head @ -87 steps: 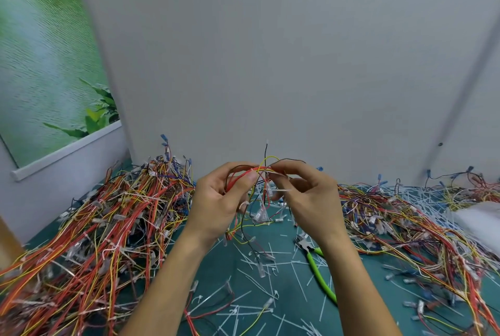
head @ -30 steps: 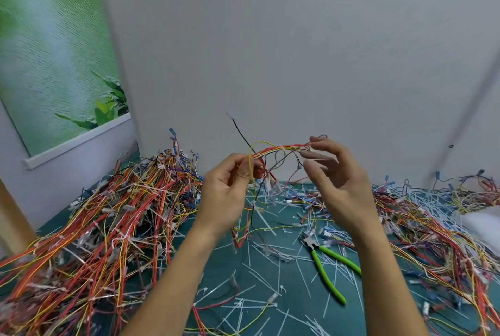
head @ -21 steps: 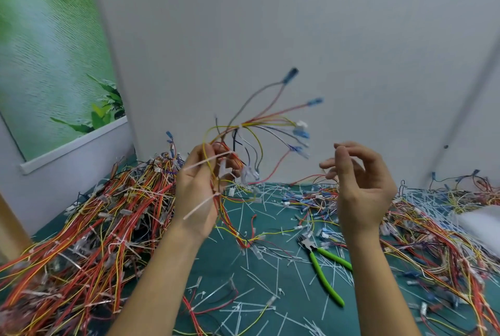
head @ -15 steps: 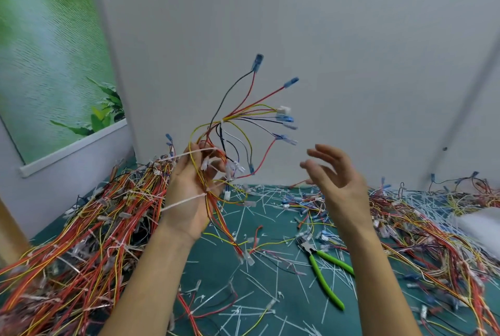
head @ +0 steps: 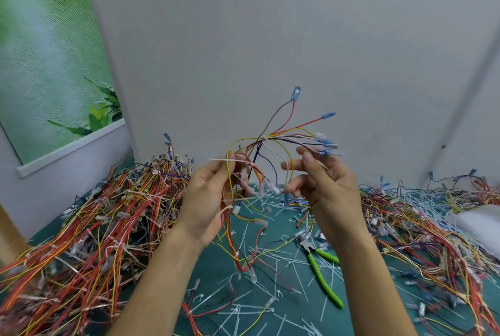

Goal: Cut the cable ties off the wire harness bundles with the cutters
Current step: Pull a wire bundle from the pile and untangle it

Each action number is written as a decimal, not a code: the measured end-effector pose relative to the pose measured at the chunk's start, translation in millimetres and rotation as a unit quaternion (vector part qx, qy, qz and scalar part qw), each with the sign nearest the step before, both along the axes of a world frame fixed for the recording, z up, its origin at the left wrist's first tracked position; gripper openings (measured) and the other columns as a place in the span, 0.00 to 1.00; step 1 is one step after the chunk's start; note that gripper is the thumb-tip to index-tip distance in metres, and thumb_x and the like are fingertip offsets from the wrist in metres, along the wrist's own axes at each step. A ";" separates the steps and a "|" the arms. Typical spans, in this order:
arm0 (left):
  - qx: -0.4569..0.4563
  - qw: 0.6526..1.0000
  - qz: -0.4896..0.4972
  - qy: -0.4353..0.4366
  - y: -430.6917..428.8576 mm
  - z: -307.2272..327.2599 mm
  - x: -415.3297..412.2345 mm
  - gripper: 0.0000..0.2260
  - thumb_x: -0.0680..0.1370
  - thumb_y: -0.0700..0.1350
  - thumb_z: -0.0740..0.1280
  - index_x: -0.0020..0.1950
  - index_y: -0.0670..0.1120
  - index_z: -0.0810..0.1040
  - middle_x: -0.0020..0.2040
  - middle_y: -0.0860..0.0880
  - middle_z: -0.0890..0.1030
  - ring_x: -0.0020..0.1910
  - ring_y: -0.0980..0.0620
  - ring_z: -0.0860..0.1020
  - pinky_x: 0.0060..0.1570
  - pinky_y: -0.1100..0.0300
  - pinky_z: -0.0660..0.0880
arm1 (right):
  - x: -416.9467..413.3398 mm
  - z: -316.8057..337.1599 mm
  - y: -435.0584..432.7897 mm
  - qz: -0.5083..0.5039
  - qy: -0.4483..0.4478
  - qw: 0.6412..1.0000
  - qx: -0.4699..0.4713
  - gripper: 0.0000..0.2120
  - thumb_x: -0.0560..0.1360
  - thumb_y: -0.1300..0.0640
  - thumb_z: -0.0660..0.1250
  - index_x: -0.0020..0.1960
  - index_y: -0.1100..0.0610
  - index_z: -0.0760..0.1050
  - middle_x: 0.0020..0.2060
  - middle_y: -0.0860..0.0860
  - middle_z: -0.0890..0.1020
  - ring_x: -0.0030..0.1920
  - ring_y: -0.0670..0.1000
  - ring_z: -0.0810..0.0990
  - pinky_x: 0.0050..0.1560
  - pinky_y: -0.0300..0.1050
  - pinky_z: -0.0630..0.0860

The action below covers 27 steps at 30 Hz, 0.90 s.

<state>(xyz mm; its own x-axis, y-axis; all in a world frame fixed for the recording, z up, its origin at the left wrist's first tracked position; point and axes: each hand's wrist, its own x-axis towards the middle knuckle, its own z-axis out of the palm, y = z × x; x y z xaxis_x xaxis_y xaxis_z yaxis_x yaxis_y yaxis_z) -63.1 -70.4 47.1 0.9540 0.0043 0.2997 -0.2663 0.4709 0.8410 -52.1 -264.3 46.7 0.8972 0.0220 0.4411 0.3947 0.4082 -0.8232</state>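
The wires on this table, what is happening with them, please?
A person's left hand grips one wire harness bundle, raised above the green mat; the right hand is at its loose wires, but blur hides whether it pinches them. The green-handled cutters lie on the mat, in neither hand. Wire heaps lie on both sides, cut ties between them.

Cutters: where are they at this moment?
In the head view the cutters lie untouched on the green mat, low and right of centre, just left of the right forearm, among snipped cable ties.
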 end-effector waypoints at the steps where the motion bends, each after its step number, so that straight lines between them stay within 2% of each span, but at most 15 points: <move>1: 0.011 1.000 -0.004 -0.007 0.8 -0.9 0.3 0.09 0.76 0.46 0.67 0.46 0.46 0.87 0.41 0.46 0.82 0.34 0.53 0.79 0.38 0.58 0.80 | 1.0 0.4 -1.5 -0.006 0.011 1.000 0.011 0.09 0.83 0.58 0.63 0.60 0.60 0.76 0.45 0.59 0.87 0.29 0.51 0.82 0.32 0.40 0.76; 5: 0.026 0.999 -0.013 -0.021 4.1 -2.0 0.5 0.08 0.76 0.46 0.69 0.48 0.44 0.87 0.41 0.45 0.82 0.34 0.52 0.77 0.36 0.58 0.79 | 4.2 -0.4 -2.9 -0.012 0.043 0.999 0.031 0.08 0.84 0.58 0.62 0.60 0.60 0.77 0.44 0.56 0.86 0.29 0.50 0.80 0.32 0.39 0.75; 9: 0.048 0.998 0.003 -0.044 7.3 -1.5 -0.2 0.08 0.76 0.46 0.70 0.51 0.45 0.86 0.40 0.46 0.81 0.35 0.51 0.76 0.37 0.58 0.78 | 10.7 -4.8 -3.0 -0.029 0.108 0.993 0.041 0.07 0.82 0.57 0.67 0.56 0.59 0.80 0.49 0.54 0.86 0.42 0.52 0.86 0.38 0.40 0.82; 11: 0.092 0.991 0.063 -0.068 6.0 -2.8 0.8 0.06 0.77 0.47 0.72 0.51 0.49 0.87 0.40 0.47 0.82 0.37 0.51 0.77 0.39 0.57 0.78 | 14.4 -8.8 -5.7 -0.051 0.135 0.990 -0.002 0.07 0.82 0.57 0.69 0.58 0.58 0.81 0.52 0.53 0.86 0.47 0.52 0.88 0.42 0.42 0.84; 13: 0.143 0.973 0.142 -0.112 3.2 -4.5 1.7 0.06 0.76 0.47 0.72 0.50 0.54 0.88 0.41 0.49 0.84 0.39 0.51 0.77 0.42 0.57 0.78 | 16.1 -11.6 -8.8 -0.094 0.148 0.981 -0.083 0.11 0.81 0.54 0.70 0.62 0.56 0.79 0.54 0.51 0.85 0.48 0.47 0.88 0.41 0.40 0.83; 15: 0.209 0.935 0.216 -0.188 0.7 -7.1 2.9 0.08 0.77 0.44 0.71 0.53 0.55 0.87 0.43 0.51 0.85 0.40 0.52 0.79 0.43 0.58 0.77 | 15.4 -12.3 -10.7 -0.123 0.152 0.970 -0.142 0.15 0.81 0.50 0.69 0.65 0.55 0.78 0.55 0.50 0.85 0.46 0.43 0.87 0.38 0.37 0.82; 16: 0.244 0.910 0.248 -0.225 -0.4 -8.6 3.3 0.09 0.77 0.42 0.71 0.54 0.53 0.86 0.44 0.51 0.85 0.41 0.53 0.79 0.42 0.59 0.77 | 14.1 -11.9 -11.2 -0.128 0.152 0.967 -0.161 0.15 0.82 0.48 0.68 0.65 0.56 0.78 0.54 0.50 0.85 0.45 0.43 0.87 0.37 0.36 0.81; 18: 0.293 0.862 0.306 -0.280 -2.9 -11.0 3.8 0.08 0.78 0.39 0.72 0.56 0.45 0.86 0.45 0.50 0.83 0.43 0.54 0.81 0.44 0.63 0.76 | 9.6 -8.1 -11.0 -0.137 0.146 0.959 -0.201 0.18 0.82 0.42 0.65 0.60 0.57 0.79 0.49 0.51 0.87 0.42 0.49 0.88 0.36 0.38 0.82; 20: 0.323 0.817 0.350 -0.324 -4.4 -12.8 3.2 0.08 0.79 0.39 0.72 0.57 0.41 0.85 0.45 0.49 0.82 0.43 0.55 0.80 0.44 0.65 0.75 | 4.3 -0.7 -13.4 -0.138 0.140 0.954 -0.225 0.29 0.80 0.32 0.59 0.56 0.57 0.79 0.42 0.54 0.88 0.39 0.54 0.89 0.33 0.40 0.81; 22: 0.365 0.763 0.384 -0.370 -4.5 -14.2 2.6 0.09 0.79 0.38 0.72 0.59 0.41 0.85 0.47 0.48 0.82 0.44 0.51 0.80 0.43 0.59 0.76 | -0.4 6.6 -18.6 -0.093 0.158 0.957 -0.225 0.41 0.73 0.21 0.55 0.56 0.58 0.78 0.39 0.57 0.88 0.38 0.58 0.88 0.29 0.42 0.81; 24: 0.429 0.689 0.409 -0.419 -4.7 -15.9 2.3 0.10 0.78 0.38 0.73 0.59 0.44 0.85 0.49 0.48 0.82 0.45 0.48 0.78 0.45 0.49 0.74 | -4.6 11.1 -20.6 -0.014 0.182 0.952 -0.247 0.50 0.65 0.15 0.57 0.59 0.59 0.78 0.42 0.60 0.88 0.40 0.61 0.88 0.30 0.44 0.82; 26: 0.492 0.624 0.396 -0.461 -8.4 -19.0 1.6 0.12 0.77 0.40 0.73 0.60 0.47 0.85 0.52 0.50 0.83 0.49 0.48 0.77 0.50 0.45 0.70 | -7.3 10.7 -16.4 0.062 0.168 0.949 -0.259 0.49 0.64 0.17 0.63 0.60 0.61 0.79 0.47 0.60 0.88 0.42 0.62 0.88 0.32 0.43 0.82; 27: 0.518 0.602 0.380 -0.475 -12.0 -20.7 0.7 0.12 0.77 0.40 0.72 0.60 0.48 0.85 0.54 0.52 0.83 0.52 0.48 0.76 0.52 0.44 0.68 | -7.1 9.0 -13.8 0.087 0.152 0.954 -0.242 0.46 0.66 0.21 0.67 0.60 0.62 0.79 0.48 0.61 0.88 0.41 0.62 0.88 0.31 0.42 0.81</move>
<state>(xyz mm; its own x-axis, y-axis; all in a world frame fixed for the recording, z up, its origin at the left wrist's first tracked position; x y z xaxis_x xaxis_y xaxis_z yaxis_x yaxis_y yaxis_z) -62.3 -82.4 26.3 0.1899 -0.3278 0.9255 -0.6668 -0.7349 -0.1235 -59.2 -278.1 55.7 0.9461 0.3180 0.0607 0.0678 -0.0112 -0.9976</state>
